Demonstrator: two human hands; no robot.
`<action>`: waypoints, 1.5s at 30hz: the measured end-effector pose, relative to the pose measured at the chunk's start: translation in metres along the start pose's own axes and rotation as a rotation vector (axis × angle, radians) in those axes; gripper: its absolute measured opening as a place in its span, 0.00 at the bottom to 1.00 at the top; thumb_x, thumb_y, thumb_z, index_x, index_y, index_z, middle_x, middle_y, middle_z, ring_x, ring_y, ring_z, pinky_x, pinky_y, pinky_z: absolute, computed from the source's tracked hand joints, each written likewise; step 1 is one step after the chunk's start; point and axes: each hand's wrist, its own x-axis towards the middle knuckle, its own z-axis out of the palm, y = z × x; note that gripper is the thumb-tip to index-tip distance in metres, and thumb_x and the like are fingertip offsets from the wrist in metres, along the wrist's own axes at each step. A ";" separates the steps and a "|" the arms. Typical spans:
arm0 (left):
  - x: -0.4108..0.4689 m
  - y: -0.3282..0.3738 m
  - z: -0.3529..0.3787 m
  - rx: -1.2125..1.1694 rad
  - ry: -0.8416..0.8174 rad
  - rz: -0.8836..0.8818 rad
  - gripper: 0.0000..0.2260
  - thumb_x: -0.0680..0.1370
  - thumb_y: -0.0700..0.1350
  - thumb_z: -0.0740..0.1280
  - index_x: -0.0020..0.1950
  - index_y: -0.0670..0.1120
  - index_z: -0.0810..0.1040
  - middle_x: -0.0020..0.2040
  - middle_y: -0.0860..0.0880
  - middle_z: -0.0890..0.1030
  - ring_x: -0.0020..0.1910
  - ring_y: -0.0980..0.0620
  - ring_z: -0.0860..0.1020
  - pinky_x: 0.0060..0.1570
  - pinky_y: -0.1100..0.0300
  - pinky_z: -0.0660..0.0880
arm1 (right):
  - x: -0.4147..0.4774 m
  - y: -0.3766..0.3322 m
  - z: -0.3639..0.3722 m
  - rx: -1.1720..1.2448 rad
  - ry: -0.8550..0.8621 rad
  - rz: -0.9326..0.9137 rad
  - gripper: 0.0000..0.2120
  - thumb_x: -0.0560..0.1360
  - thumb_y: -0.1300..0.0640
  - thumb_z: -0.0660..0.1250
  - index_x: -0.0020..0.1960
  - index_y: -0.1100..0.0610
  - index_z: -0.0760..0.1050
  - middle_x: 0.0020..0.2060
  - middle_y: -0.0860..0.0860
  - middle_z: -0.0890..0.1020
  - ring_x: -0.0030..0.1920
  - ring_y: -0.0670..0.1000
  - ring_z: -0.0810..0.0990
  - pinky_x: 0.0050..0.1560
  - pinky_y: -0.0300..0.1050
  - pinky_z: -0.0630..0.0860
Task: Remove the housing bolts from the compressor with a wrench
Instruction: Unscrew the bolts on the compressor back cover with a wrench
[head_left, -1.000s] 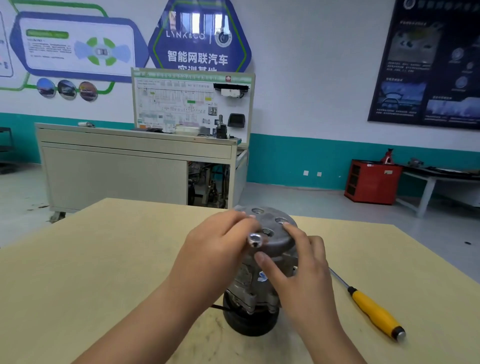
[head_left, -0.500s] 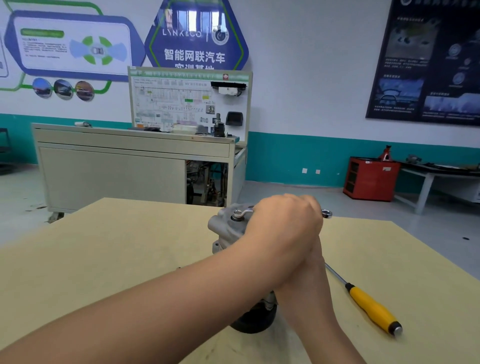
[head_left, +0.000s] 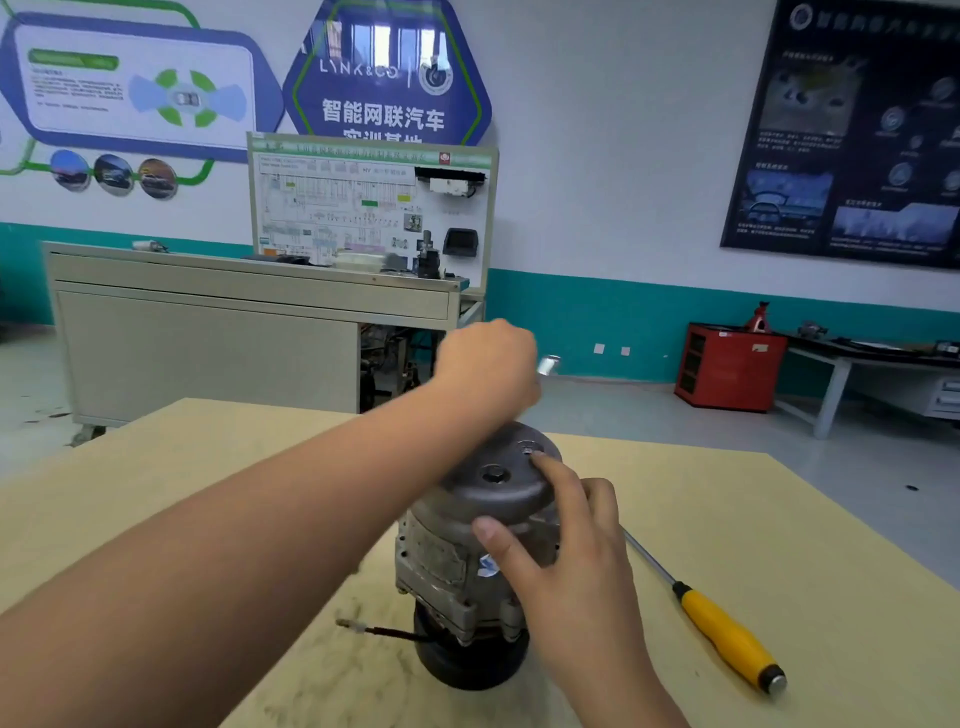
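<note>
Table (head_left: 156, 499): a pale yellow wooden top, scuffed and smudged toward the near edge; the task's things are carried on it.
Compressor (head_left: 457, 551): stood on end near the middle of the table, with the black pulley end down and the dark domed cap uppermost. A thin wire (head_left: 379, 631) is trailed from its base to the left.
Bolt (head_left: 493, 474): one hex head is seen seated in the top of the cap.
Left hand (head_left: 488, 364): held above and behind the cap and closed into a fist. The blurred bright end of the wrench (head_left: 548, 364) is seen sticking out on its right side.
Right hand (head_left: 571, 561): wrapped against the compressor's right side. The thumb is pressed on the cap's rim and the forefinger is laid on the cap's top, so the body is gripped.
Screwdriver (head_left: 727, 634): laid flat on the table to the right of the compressor, with the yellow handle nearest. Part of the shaft is hidden behind the right hand.
Floor (head_left: 649, 415): smooth grey, seen beyond the table's far edge.
Training cabinet (head_left: 208, 343): a long beige unit is set behind the table, with a wiring-diagram board (head_left: 363, 208) mounted upright on it.
Right side: a red cabinet (head_left: 727, 369) is placed against the wall, with a grey side table (head_left: 841, 358) just beside it.
Wall: painted white above a teal band (head_left: 597, 317). A blue hexagon sign (head_left: 384, 93) and a dark poster (head_left: 852, 135) are hung on it.
</note>
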 end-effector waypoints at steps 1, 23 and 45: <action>0.004 -0.014 0.004 -0.064 -0.047 -0.091 0.09 0.76 0.47 0.64 0.40 0.42 0.70 0.31 0.49 0.67 0.32 0.49 0.70 0.31 0.59 0.66 | 0.000 0.001 -0.001 0.003 0.002 0.001 0.35 0.61 0.24 0.53 0.66 0.33 0.57 0.51 0.37 0.61 0.56 0.42 0.68 0.57 0.45 0.73; -0.137 -0.023 0.017 -0.836 0.625 0.265 0.09 0.74 0.44 0.63 0.50 0.56 0.68 0.39 0.53 0.79 0.37 0.57 0.78 0.38 0.70 0.72 | -0.004 -0.003 -0.005 -0.019 0.027 0.059 0.36 0.61 0.26 0.52 0.67 0.36 0.59 0.50 0.40 0.62 0.55 0.46 0.71 0.55 0.48 0.75; 0.003 -0.003 -0.011 -1.069 -0.687 -0.171 0.19 0.80 0.57 0.60 0.34 0.46 0.70 0.26 0.53 0.64 0.21 0.58 0.59 0.20 0.69 0.55 | -0.001 -0.004 0.000 -0.034 0.004 0.021 0.37 0.60 0.24 0.49 0.67 0.33 0.57 0.51 0.39 0.61 0.55 0.44 0.69 0.57 0.46 0.74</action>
